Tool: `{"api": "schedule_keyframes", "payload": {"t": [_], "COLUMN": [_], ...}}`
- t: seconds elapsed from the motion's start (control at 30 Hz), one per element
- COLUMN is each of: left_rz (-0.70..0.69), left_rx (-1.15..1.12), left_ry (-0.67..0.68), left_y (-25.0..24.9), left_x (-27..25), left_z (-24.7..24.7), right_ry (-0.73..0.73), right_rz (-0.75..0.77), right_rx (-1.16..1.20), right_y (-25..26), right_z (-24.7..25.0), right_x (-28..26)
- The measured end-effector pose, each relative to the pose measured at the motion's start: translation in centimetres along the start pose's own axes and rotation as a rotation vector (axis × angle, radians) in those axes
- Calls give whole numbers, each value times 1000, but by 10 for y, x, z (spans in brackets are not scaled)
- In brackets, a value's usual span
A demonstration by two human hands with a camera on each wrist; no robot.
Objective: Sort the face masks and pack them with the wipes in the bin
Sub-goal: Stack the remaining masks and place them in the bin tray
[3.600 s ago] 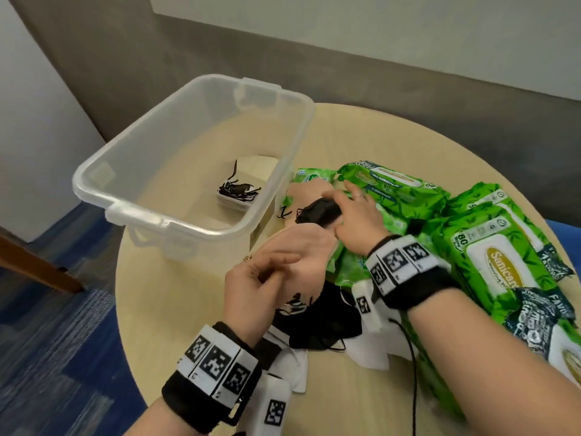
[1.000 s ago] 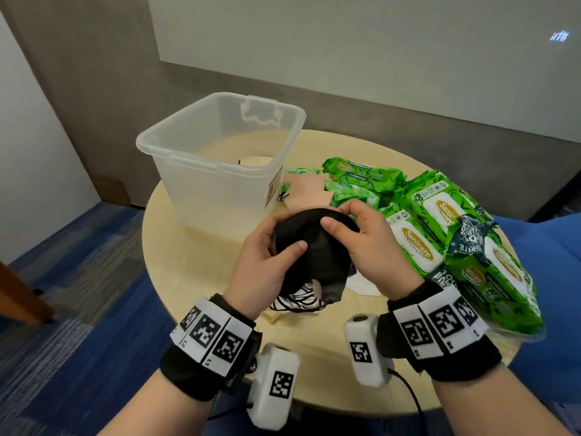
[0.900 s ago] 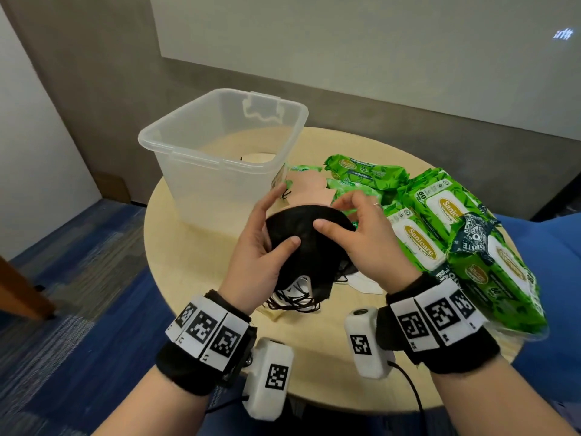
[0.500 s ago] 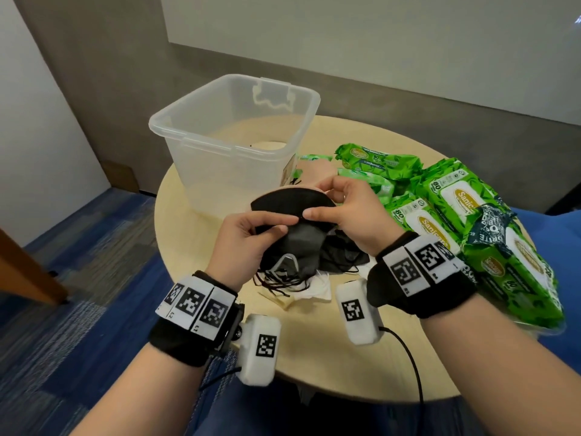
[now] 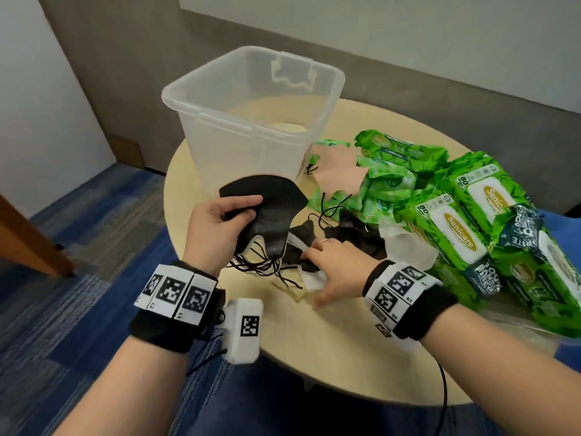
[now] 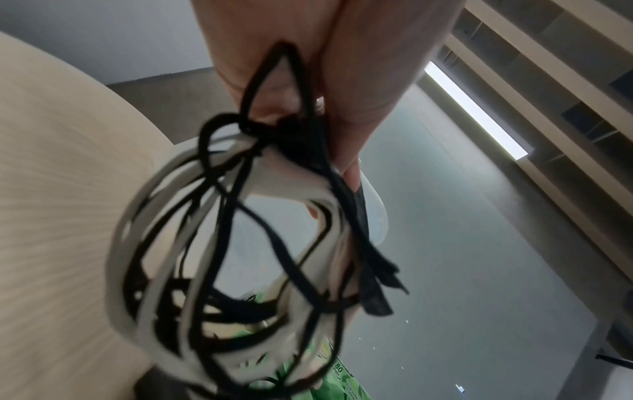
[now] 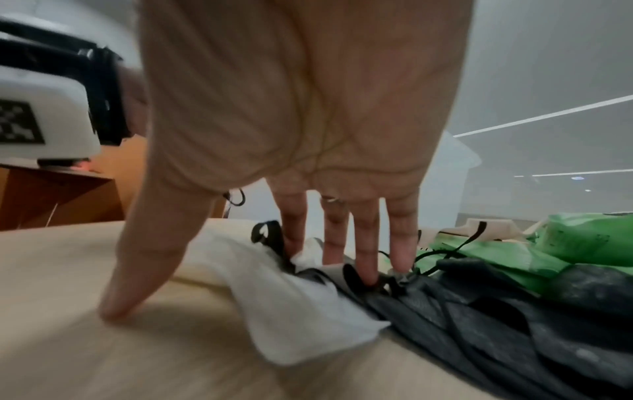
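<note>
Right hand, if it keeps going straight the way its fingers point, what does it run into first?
Most likely the loose black masks on the table: the right hand lies open, fingertips already at their edge. Behind them lie the green wipe packs.

An office (blue carpet tiles (image 5: 94,247), round table (image 5: 345,341)).

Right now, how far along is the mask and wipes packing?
Early. The bin shows only something pale at its bottom. The left hand grips a stack of black masks; the right hand reaches open into the loose masks. All wipe packs and peach masks remain on the table.
</note>
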State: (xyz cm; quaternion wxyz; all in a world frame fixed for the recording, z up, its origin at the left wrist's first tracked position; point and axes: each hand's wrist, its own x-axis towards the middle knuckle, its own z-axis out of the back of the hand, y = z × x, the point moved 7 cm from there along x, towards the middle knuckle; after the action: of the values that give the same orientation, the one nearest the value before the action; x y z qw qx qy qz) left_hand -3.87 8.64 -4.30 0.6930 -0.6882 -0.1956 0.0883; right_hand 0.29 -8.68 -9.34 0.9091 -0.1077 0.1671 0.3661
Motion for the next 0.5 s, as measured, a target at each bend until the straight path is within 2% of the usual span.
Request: {"api": "schedule_keyframes", "payload": {"t": [0.2, 0.27, 0.37, 0.5], "left_rz": [28, 26, 41, 61], "left_rx": [-11, -4, 26, 103], "left_ry": [21, 23, 9, -45], "left_y": [4, 4, 7, 13], "left_x": [0, 1, 2, 6], "left_z": [0, -1, 2, 10], "right_ry": [-37, -70, -96, -153], "right_rz": [-45, -48, -50, -31], "right_rx": [-38, 27, 355, 1008], "right_y": [6, 4, -11, -33], "right_z": [13, 19, 32, 60], "right_x": [11, 15, 9, -21]}}
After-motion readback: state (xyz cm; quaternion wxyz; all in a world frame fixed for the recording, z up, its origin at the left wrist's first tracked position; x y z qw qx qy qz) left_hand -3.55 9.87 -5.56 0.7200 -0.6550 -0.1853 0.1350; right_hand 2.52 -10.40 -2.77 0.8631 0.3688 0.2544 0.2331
